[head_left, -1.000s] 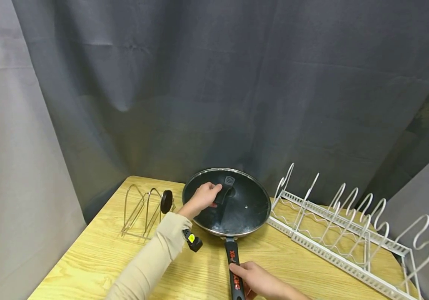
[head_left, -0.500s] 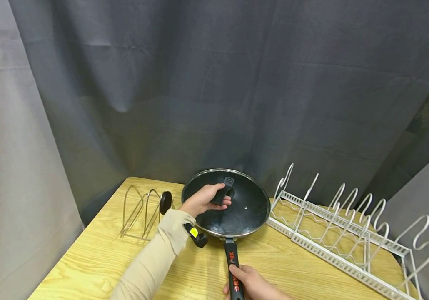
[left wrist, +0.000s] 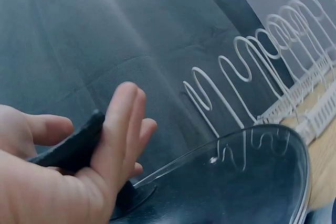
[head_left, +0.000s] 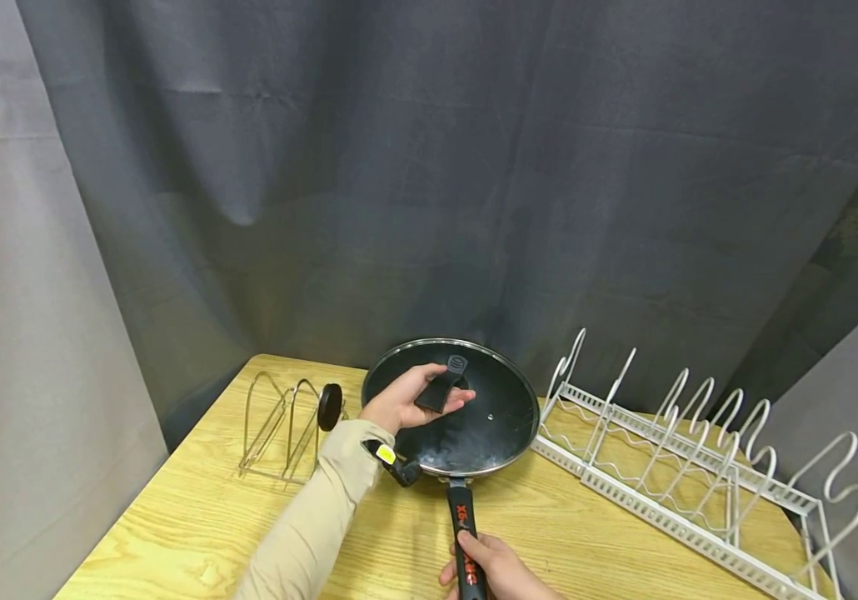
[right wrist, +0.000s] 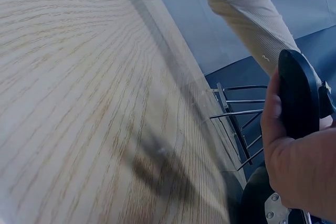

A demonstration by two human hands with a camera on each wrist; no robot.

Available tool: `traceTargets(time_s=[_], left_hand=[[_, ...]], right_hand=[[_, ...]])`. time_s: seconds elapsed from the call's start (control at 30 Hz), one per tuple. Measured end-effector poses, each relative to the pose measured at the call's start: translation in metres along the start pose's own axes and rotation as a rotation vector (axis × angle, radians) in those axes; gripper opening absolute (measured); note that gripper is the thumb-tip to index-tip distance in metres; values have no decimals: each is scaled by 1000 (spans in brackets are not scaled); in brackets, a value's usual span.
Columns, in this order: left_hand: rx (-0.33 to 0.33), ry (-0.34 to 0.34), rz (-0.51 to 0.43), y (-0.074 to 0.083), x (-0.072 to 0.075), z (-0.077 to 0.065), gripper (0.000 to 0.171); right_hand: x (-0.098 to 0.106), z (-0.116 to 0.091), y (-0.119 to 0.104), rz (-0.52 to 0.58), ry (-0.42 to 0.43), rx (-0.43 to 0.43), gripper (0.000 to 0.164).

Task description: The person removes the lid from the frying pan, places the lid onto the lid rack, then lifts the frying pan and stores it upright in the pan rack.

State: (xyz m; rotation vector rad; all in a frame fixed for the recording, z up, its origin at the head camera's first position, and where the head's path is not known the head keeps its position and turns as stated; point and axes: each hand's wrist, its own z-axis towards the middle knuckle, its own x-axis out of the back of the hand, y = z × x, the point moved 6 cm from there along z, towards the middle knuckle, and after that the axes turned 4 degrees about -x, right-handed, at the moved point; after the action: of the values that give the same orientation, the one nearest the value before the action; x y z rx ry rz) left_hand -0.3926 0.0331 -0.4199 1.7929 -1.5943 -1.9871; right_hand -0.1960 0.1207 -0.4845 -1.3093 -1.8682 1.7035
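Note:
A dark frying pan [head_left: 399, 461] stands at the middle back of the table, covered by a glass lid [head_left: 504, 408] with a steel rim. My left hand [head_left: 406, 398] is at the lid's black handle [head_left: 440, 390]: the fingers reach out straight beneath it and the thumb lies on its near side. In the left wrist view the lid handle [left wrist: 79, 145] rests between thumb and extended fingers, with a gap at the thumb tip. My right hand [head_left: 496, 567] grips the pan's long black handle [head_left: 461, 508], thumb on top; its end [right wrist: 296, 93] shows in the right wrist view.
A small wire rack [head_left: 286, 425] stands to the left, with a round black knob [head_left: 330, 407] at its right end. The long white rack [head_left: 669, 492] with upright loops takes up the table's right side. A dark curtain [head_left: 429, 208] hangs behind the table [head_left: 174, 533].
My left hand has slid rightward under the lid handle, its fingers now stretched out past it. The right hand keeps its grip, its fingers showing further round the pan handle. Pan and lid stay put.

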Motion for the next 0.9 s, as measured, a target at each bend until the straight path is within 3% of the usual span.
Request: traceTargets(time_s=[0.2, 0.33, 0.5, 0.7, 0.9], left_hand=[[25, -42, -150, -2, 1, 2, 59], [14, 0, -123, -4, 5, 5, 57], [30, 57, -119, -7, 7, 6, 34], [72, 71, -161, -9, 2, 2, 25], [84, 60, -117, -8, 0, 2, 19]], right_hand=[[-1, 2, 0, -4, 15, 8, 24], [-1, 3, 0, 15, 39, 11, 23], [-1, 3, 3, 64, 78, 7, 20], [0, 2, 1, 50, 108, 18, 20], [2, -3, -1, 51, 101, 4, 20]])
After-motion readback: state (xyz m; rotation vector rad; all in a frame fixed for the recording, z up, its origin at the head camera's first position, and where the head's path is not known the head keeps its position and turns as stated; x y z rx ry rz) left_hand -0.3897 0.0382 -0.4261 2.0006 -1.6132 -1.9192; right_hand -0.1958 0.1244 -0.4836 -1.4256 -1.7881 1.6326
